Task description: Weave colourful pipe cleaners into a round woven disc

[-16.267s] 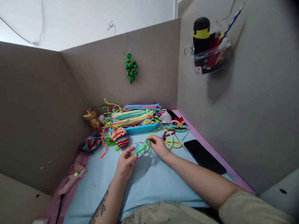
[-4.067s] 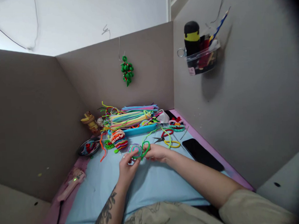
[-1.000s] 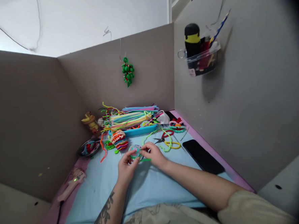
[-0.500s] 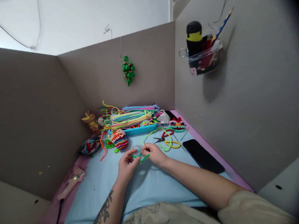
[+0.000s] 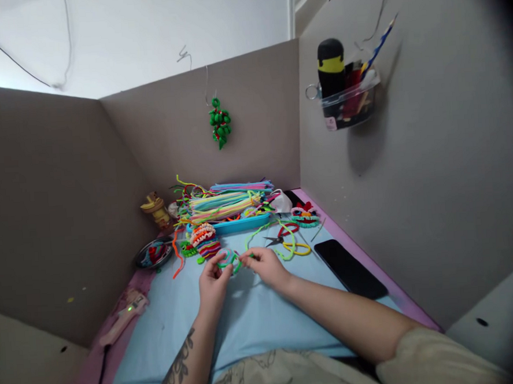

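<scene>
My left hand (image 5: 212, 280) is closed, pinching a small round coil of pink, blue and green pipe cleaner (image 5: 228, 257) between thumb and fingers. My right hand (image 5: 266, 266) is pinched on a green pipe cleaner (image 5: 237, 268) that runs along the coil's right side. Fingers hide part of both. Just beyond my right hand lie scissors (image 5: 302, 249) with red and yellow handles, and a light green pipe cleaner (image 5: 292, 239) curls around them. A striped pipe-cleaner figure (image 5: 206, 242) stands behind my left hand.
At the back, bundles of pipe cleaners (image 5: 226, 201) lie over a blue tray (image 5: 241, 225). A black phone (image 5: 350, 268) rests at right, a bowl of pieces (image 5: 154, 253) and a pink glue gun (image 5: 124, 320) at left. Grey panels surround the table; a clear bin (image 5: 350, 106) hangs on the right one.
My left hand and the coil have shifted slightly left, and the coil has tilted. My right hand now sits a bit farther from my left, still pinching the green pipe cleaner.
</scene>
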Demonstrator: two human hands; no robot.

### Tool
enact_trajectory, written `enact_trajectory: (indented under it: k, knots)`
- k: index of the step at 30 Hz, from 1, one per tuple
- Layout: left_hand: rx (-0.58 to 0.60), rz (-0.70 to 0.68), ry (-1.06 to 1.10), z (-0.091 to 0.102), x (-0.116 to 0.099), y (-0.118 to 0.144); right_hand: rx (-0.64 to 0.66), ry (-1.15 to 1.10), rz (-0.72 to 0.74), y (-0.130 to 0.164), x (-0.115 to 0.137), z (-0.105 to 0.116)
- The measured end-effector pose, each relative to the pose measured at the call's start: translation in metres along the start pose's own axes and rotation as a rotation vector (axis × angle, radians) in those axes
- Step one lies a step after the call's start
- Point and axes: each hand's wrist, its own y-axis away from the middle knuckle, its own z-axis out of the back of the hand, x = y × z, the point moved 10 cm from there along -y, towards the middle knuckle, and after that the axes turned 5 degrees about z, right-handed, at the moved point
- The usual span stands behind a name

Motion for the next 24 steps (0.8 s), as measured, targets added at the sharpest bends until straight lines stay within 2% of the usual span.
enact_trajectory:
  k: [5,8,16,19,21,24]
  knots:
    - [-0.09,0.047,0.004,0.013,0.005,-0.007,-0.322,-0.326,0.006,-0.018,-0.005,0.053]
    - [-0.093,0.07,0.029,0.016,0.006,-0.01,-0.386,-0.501,-0.04,-0.025,-0.011,0.065]
    - [-0.029,0.074,0.119,0.012,0.004,-0.012,-0.334,-0.67,-0.059,-0.034,-0.006,0.072]
    - [-0.057,0.054,0.197,0.017,0.002,-0.013,-0.241,-0.699,-0.046,-0.034,-0.006,0.061]
    - [-0.092,0.051,0.245,0.021,0.002,-0.013,-0.163,-0.588,-0.061,-0.03,-0.011,0.046]
    - [-0.089,0.047,0.25,0.018,0.002,-0.01,-0.046,-0.211,-0.006,-0.019,-0.012,0.021]
